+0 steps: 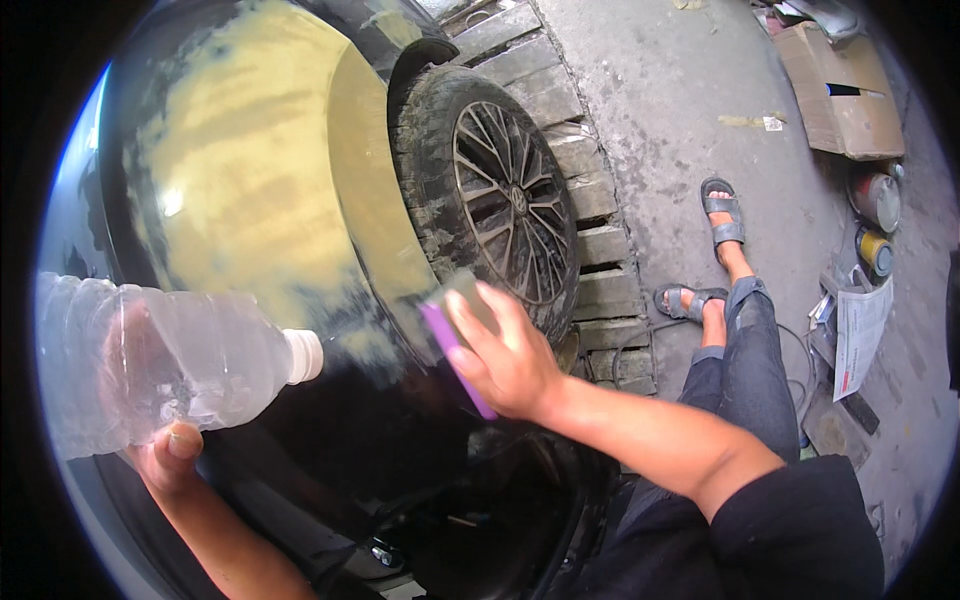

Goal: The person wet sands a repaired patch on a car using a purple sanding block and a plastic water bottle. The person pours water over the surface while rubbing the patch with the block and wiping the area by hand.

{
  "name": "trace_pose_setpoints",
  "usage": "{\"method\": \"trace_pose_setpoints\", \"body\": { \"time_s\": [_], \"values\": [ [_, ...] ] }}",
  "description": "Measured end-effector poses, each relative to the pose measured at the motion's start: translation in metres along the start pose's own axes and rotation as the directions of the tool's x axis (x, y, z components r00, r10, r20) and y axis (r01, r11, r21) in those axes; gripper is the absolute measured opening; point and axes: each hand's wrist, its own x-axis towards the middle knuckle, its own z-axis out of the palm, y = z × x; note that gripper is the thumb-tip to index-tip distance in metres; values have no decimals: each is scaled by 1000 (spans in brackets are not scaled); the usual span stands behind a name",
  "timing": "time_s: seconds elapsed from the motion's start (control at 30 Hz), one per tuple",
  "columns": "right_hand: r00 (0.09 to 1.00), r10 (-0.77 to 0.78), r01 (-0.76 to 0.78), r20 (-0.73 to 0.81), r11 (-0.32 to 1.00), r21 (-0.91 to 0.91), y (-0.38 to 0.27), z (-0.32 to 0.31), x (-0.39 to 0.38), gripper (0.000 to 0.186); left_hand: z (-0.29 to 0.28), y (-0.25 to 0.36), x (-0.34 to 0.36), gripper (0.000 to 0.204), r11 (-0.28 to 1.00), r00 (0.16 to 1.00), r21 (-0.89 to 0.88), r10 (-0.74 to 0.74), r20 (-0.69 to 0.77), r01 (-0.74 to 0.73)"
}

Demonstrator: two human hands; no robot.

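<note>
At the left, my left hand (170, 445) grips a clear plastic bottle (230, 350), tipped on its side with its white cap end pointing right over a dark car body (380, 460). My right hand (500, 360) presses a purple-edged sanding block (450, 350) on the panel beside the wheel arch; part of the block is hidden by my fingers and blurred. Above, the panel carries a large patch of yellowish filler (250, 130) with scuffed, uneven edges. A dusty tire with a spoked rim (490, 180) sits right of the arch.
Grooved concrete slabs (600, 270) run beside the wheel. My legs (740, 350) and sandalled feet are on the floor to the right, near a hose. Along the far right lie a cardboard box (840, 100), cans (875, 200), a yellow tin (872, 250) and paper sheets (860, 330).
</note>
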Motion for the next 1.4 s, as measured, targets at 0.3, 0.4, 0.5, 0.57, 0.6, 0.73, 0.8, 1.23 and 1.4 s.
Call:
{"method": "trace_pose_setpoints", "body": {
  "time_s": [0.3, 0.4, 0.5, 0.57, 0.6, 0.73, 0.8, 1.23, 1.4],
  "values": [
    [996, -23, 29, -89, 997, 70, -21, 11, 77, 48, -8, 17, 2, 111, 992, 999, 121, 23, 32, -27],
    [1000, 25, -24, -16, 999, 44, -10, 4, 1, 49, -10, 20, 2, 110, 996, 998, 93, 5, 56, -10],
    [998, 42, -40, -49, 998, 41, -19, 9, 18, 49, -17, 25, 0, 110, 996, 999, 86, 7, 36, -11],
    [994, -5, 7, -111, 1000, 17, -24, 9, 80, 49, -4, 11, 4, 109, 999, 999, 28, 29, 38, -30],
    [994, 19, -13, -108, 998, 58, -27, 11, 101, 49, -3, 16, 5, 109, 999, 999, 35, 23, 41, -25],
    [998, 26, -23, -60, 999, 46, -23, 12, 76, 51, -1, 20, 3, 107, 1000, 997, -26, -12, 75, 14],
    [999, 38, -37, -27, 999, 34, -13, 10, 23, 52, -3, 27, 4, 106, 1000, 994, -10, -28, 105, 29],
    [995, 102, -102, 10, 995, -10, -12, 11, 43, 52, 2, 20, 3, 102, 1000, 999, 25, 10, 36, -11],
    [988, 139, -131, -60, 983, 127, -29, 23, 137, 52, 7, 42, 7, 102, 999, 999, 48, 17, 28, -18]
  ]
}}
